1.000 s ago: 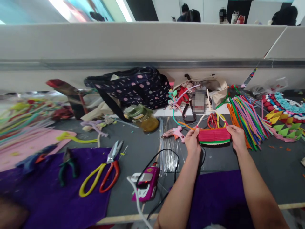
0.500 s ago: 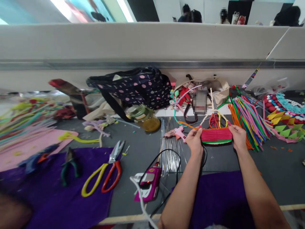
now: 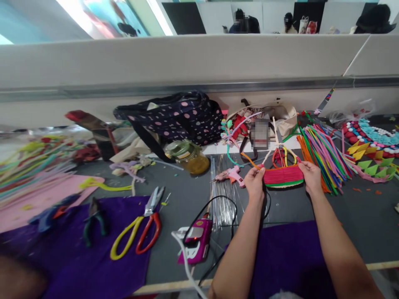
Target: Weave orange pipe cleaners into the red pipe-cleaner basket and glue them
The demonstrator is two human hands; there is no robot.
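Note:
Between both hands is a red pipe-cleaner panel (image 3: 283,176) with a green and a whitish stripe along its lower edge. My left hand (image 3: 254,181) pinches its left end, where an orange pipe cleaner (image 3: 248,160) sticks out. The right end is gripped by the fingertips of my right hand (image 3: 311,176). Pale strands run up from the two upper corners. Just behind the panel are red-and-yellow-handled scissors (image 3: 291,154), partly hidden. A pink glue gun (image 3: 233,175) lies left of my left hand.
Bundled coloured pipe cleaners (image 3: 326,155) lie to the right. At left are large scissors (image 3: 137,232), green-handled pliers (image 3: 95,224) and purple cloth. A lidded glass jar (image 3: 193,158) stands before a dotted bag (image 3: 183,118). Cables loop around a magenta device (image 3: 201,241).
The camera view has shifted slightly, so the surroundings sit a little differently in the picture. Both hands keep their hold on the panel, which has hardly moved.

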